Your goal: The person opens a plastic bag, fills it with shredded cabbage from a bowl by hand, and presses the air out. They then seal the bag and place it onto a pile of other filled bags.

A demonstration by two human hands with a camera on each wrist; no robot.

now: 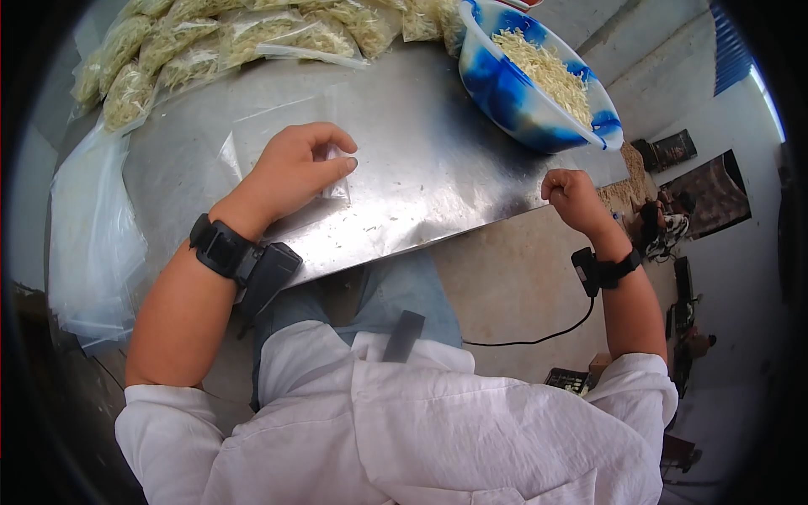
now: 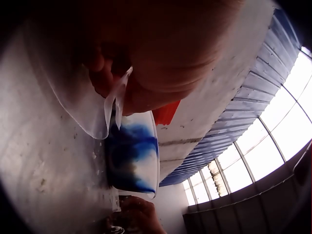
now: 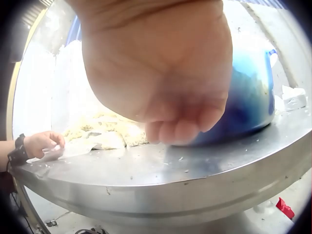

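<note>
A clear plastic bag [image 1: 336,187] lies flat on the metal table under my left hand [image 1: 299,164]. Thumb and fingers pinch its opening; in the left wrist view the bag's edge [image 2: 113,105] stands up beside the fingers. My right hand [image 1: 576,202] hovers by the table's right front edge, below the basin. Its fingers [image 3: 185,130] are curled in toward the palm, with nothing seen in them. A blue and white basin [image 1: 513,97] of pale shredded food [image 1: 543,71] stands at the table's far right.
Several filled bags [image 1: 244,38] of the same shreds line the back of the metal table [image 1: 412,126]. A stack of flat plastic bags [image 1: 93,227] hangs over the left edge. Another person [image 1: 673,219] is off to the right, beyond the table.
</note>
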